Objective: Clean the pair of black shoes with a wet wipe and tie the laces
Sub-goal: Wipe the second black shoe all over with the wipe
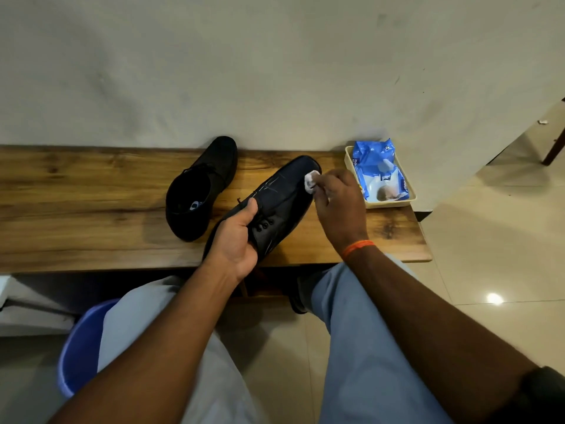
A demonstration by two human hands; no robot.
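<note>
**Two hands on one shoe**

Our left hand (237,240) has its grip clamped round the near shoe (275,203), thumb up by the laces (264,224), heel tilted toward us over the table (91,194). Our right hand (339,206) pinches a white wipe (312,180) against the toe. The other shoe (200,191) lies on the table just left, untouched. The wipe pack (379,169) sits in a tray (409,194) on the right.
</note>
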